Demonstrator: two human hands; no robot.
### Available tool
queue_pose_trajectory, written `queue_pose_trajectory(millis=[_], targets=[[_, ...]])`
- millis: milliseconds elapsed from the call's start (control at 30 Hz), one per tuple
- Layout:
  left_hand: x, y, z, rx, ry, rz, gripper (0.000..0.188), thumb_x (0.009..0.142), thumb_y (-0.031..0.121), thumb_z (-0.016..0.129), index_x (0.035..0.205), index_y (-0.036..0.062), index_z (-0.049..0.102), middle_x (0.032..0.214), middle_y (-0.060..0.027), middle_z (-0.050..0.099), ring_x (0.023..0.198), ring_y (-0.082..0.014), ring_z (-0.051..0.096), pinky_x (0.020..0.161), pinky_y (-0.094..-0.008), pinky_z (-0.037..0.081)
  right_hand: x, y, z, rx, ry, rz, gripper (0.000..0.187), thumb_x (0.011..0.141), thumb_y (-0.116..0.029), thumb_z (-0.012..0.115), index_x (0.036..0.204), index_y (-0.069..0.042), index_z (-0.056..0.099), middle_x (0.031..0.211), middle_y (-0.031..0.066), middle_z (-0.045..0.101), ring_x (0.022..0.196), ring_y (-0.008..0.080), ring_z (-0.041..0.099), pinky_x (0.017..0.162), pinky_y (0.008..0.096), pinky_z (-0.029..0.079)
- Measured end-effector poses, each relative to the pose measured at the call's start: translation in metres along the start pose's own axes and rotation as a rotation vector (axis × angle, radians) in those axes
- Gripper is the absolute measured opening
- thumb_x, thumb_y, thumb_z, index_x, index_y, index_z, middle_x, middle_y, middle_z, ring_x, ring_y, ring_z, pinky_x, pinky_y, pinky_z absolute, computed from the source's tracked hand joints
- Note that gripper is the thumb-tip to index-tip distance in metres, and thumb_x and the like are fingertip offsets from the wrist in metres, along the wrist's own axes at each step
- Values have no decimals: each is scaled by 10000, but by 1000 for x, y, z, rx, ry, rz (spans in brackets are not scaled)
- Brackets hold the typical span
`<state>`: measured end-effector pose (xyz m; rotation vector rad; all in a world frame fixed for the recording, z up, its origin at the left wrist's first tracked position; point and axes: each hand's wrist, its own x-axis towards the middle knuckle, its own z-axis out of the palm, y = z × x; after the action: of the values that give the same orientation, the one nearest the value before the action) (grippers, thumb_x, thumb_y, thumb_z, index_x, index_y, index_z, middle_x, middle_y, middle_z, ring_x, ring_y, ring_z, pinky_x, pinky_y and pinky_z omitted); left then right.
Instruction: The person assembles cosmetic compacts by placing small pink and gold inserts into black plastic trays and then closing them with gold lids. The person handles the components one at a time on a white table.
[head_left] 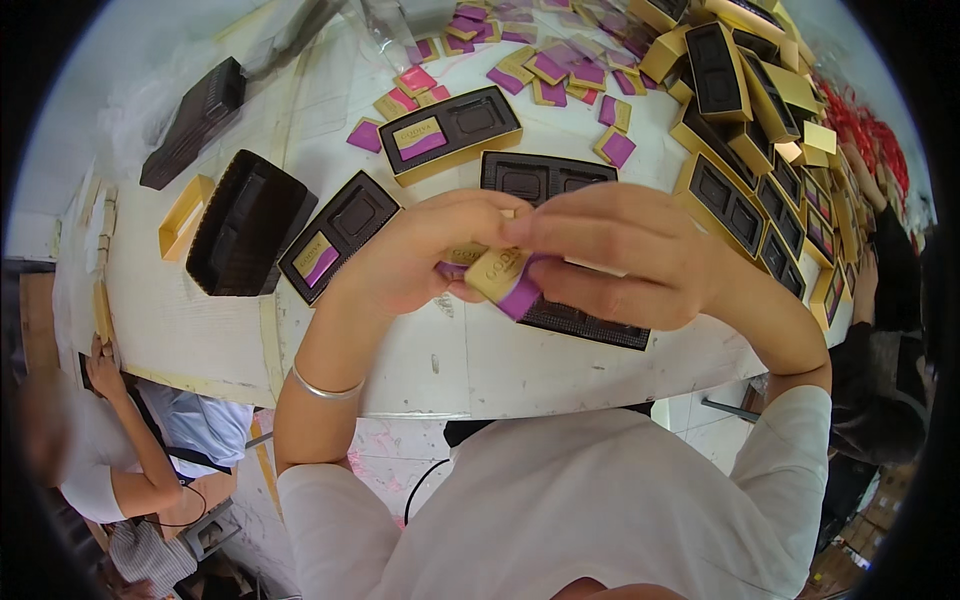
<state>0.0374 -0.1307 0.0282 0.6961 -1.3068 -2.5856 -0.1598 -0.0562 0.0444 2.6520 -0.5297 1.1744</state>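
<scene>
My left hand (415, 250) and my right hand (635, 245) meet above the table's near middle. In the right fingers is a small gold-and-purple wrapped square (497, 272), tilted. Behind it, a second such square (460, 256) shows partly between my left fingers. Black plastic trays (515, 172) lie under and beyond my hands, partly hidden by them. Left of my left hand, a black two-pocket tray (352, 222) holds one wrapped square (319, 261). Farther off, a gold box (495, 143) with a black insert holds another square (418, 138).
Loose purple, gold and pink squares (550, 66) scatter across the far table. Gold boxes (718, 75) pile up at the right. Stacked black trays (245, 225) and a gold sleeve (184, 222) stand at the left. Other people (140, 455) work on both sides.
</scene>
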Motion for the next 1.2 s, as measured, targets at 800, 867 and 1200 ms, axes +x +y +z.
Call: queue_pose_trajectory(millis=[800, 867, 1200], targets=[[15, -8, 3, 997, 532, 328, 515, 910, 328, 486, 1290, 1, 368, 796, -161, 630, 626, -241, 587, 561, -343, 448, -24, 39, 28, 436, -281, 932, 127, 783, 7, 613, 905, -31, 615, 834, 71, 548, 713, 182, 512, 629, 298, 406], [11, -2, 1, 608, 368, 323, 615, 918, 485, 392, 1315, 19, 341, 795, -128, 626, 573, -186, 552, 495, -296, 422, -16, 29, 13, 354, -100, 919, 161, 796, -9, 614, 956, -27, 610, 872, 66, 559, 740, 171, 515, 642, 291, 413], [0, 0, 33, 215, -23, 164, 764, 866, 693, 191, 1288, 78, 359, 958, -103, 601, 543, -126, 533, 386, -223, 356, 0, -4, -6, 991, 108, 1191, 175, 859, -37, 586, 1031, -8, 602, 782, 4, 594, 704, 54, 521, 614, 218, 431]])
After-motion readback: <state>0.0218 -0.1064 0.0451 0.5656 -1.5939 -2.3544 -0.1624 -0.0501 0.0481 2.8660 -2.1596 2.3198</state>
